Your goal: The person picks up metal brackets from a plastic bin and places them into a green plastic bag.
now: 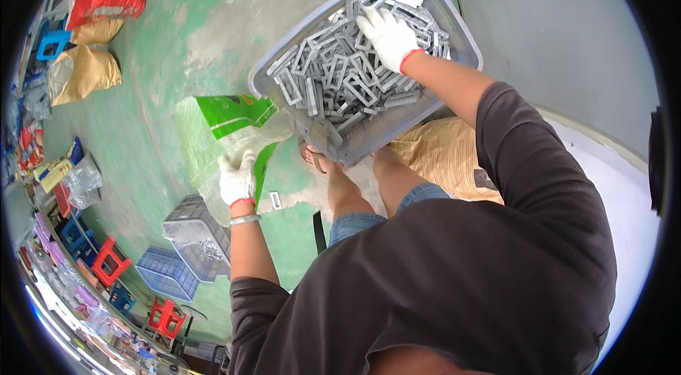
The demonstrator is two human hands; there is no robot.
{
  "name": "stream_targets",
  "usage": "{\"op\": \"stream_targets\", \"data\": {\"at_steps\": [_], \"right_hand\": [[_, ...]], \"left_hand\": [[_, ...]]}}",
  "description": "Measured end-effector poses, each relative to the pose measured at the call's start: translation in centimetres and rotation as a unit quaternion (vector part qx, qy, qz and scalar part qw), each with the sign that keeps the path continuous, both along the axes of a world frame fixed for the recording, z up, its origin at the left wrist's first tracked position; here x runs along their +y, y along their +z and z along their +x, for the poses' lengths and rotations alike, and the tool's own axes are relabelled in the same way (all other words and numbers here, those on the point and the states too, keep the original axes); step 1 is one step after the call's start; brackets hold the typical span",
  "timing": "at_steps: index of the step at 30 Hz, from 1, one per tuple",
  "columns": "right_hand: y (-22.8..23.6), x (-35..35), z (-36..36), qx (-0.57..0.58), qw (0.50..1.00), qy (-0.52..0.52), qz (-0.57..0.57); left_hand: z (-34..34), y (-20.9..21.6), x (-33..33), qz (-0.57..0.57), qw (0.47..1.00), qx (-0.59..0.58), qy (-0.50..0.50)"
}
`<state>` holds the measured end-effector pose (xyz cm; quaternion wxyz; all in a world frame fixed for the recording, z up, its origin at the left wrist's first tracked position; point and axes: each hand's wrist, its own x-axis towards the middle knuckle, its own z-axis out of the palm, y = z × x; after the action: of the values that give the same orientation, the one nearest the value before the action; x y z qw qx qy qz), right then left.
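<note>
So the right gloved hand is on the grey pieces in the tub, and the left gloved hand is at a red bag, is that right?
Not quite: the head view shows the bag at the left gloved hand is green and see-through, not red. The right gloved hand is on the grey pieces in the tub.

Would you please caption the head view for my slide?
Right hand on grey frames in bin, left hand at plastic bag.

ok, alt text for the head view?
A white-gloved right hand rests, fingers spread, on grey rectangular frames heaped in a grey bin. The gloved left hand is at a green-and-clear plastic bag, above a green floor.
</note>
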<state>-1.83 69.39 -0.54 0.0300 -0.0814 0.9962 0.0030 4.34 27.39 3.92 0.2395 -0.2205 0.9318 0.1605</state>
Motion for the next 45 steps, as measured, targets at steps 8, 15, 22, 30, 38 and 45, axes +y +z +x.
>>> {"op": "stream_targets", "data": {"at_steps": [8,15,22,30,38,45], "right_hand": [[-5.3,4.9,-6.1,-0.113,0.987,-0.061,0.1],[-5.6,6.1,-8.8,-0.195,0.968,0.052,0.152],[-0.5,8.1,-8.7,-0.211,0.977,0.016,-0.011],[2.0,6.4,-1.6,-0.181,0.548,-0.117,-0.808],[8.2,1.7,0.2,0.015,0.846,-0.008,-0.532],[12.9,1.6,-0.3,-0.044,0.805,0.058,-0.589]], "left_hand": [[2.3,2.6,6.7,-0.059,0.953,0.244,-0.167],[2.5,3.1,13.6,0.117,0.942,0.252,-0.189],[0.2,1.6,20.4,0.47,0.865,-0.027,0.175],[-3.9,1.6,24.1,0.667,0.648,-0.108,0.351],[-6.3,7.1,23.3,0.788,0.573,-0.079,0.212],[-6.2,11.2,21.5,0.78,0.607,-0.029,0.15]]}}
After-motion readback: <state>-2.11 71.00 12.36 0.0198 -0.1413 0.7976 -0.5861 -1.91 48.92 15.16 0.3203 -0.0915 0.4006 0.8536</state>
